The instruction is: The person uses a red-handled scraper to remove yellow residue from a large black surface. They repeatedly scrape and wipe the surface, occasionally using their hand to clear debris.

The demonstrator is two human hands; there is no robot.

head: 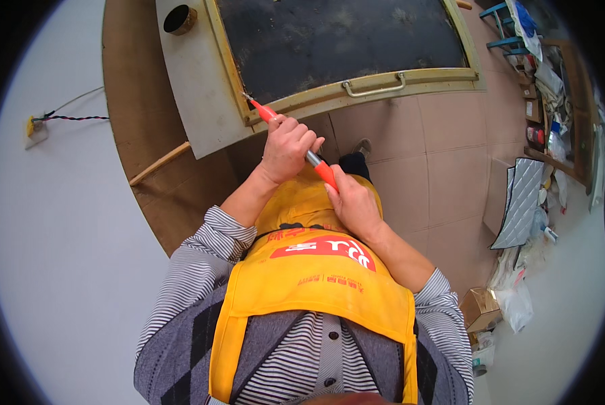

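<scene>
A slim tool with red grips and a metal middle section (313, 158) runs diagonally between my hands. My left hand (289, 147) is wrapped around its upper part, and my right hand (352, 200) grips the lower red end. The tool's narrow metal tip meets the inner corner of a worn yellowish frame (236, 76) around a dark, stained panel (343, 40). Whether the tip presses into the frame or only rests there cannot be told. A curved metal handle (376, 92) is fixed to the frame's near side.
A round pipe opening (180, 20) stands on the pale surface left of the frame. A wooden strip (160, 163) lies below it. Twisted wires (75, 118) run to a wall socket at the left. Boxes, bags and a quilted silver sheet (520, 202) line the right side.
</scene>
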